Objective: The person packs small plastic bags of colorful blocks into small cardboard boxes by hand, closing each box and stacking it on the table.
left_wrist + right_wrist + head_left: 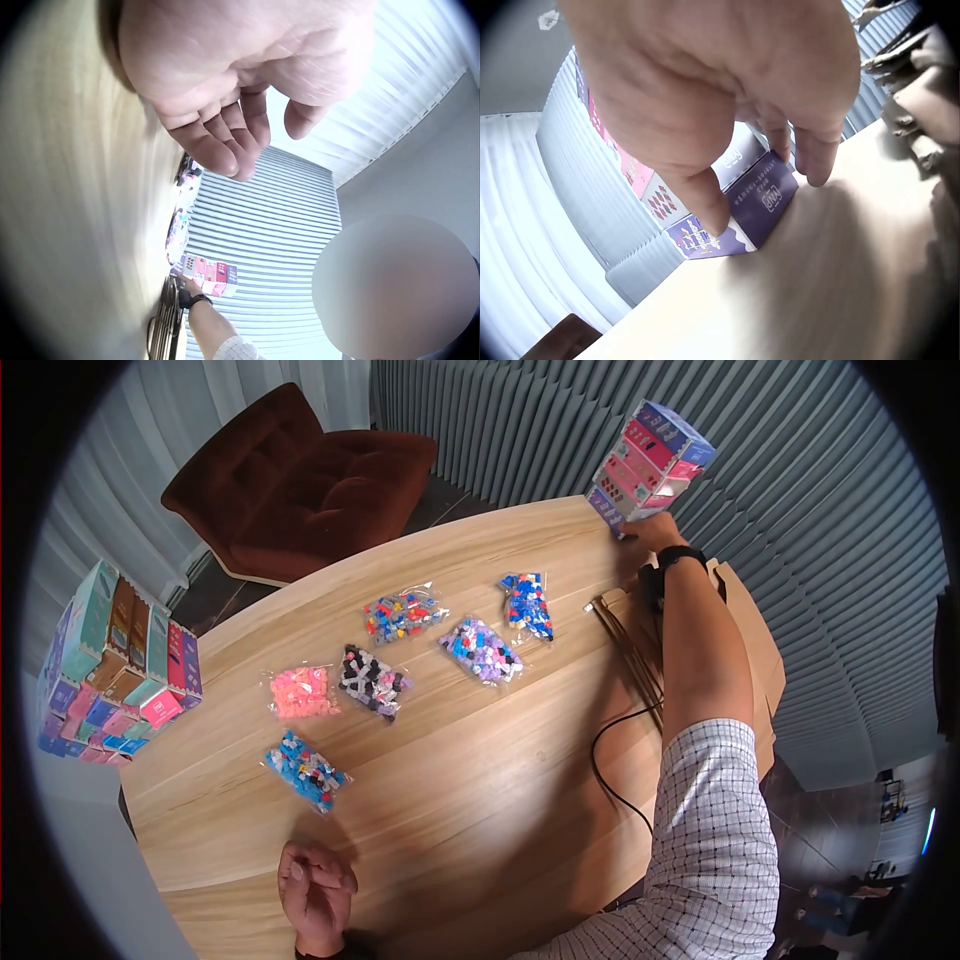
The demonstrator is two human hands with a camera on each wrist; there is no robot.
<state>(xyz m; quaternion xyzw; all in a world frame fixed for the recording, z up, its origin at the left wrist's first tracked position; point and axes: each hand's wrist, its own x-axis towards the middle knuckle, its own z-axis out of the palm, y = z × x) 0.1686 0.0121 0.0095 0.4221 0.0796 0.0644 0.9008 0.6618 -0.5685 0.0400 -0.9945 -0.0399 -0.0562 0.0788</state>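
At the far right of the table, my right hand point(656, 533) reaches to the foot of a stack of small pink, white and purple boxes point(650, 460). In the right wrist view its thumb lies on one face of the bottom purple box point(769, 196) and its fingers reach round another side, gripping it. My left hand point(316, 890) is palm up near the front edge, fingers loosely curled and holding nothing. Nearest to it lies a clear bag of blue and white bricks point(307, 770). A bag of pink bricks point(301, 692) and a bag of black and grey bricks point(373, 682) lie beyond.
Farther back lie bags of purple bricks point(482, 650), blue bricks point(527, 605) and mixed grey bricks point(404, 614). Another pile of boxes point(120, 670) stands at the left edge. Brown cardboard point(752, 630) and a black cable point(597, 760) lie by my right arm.
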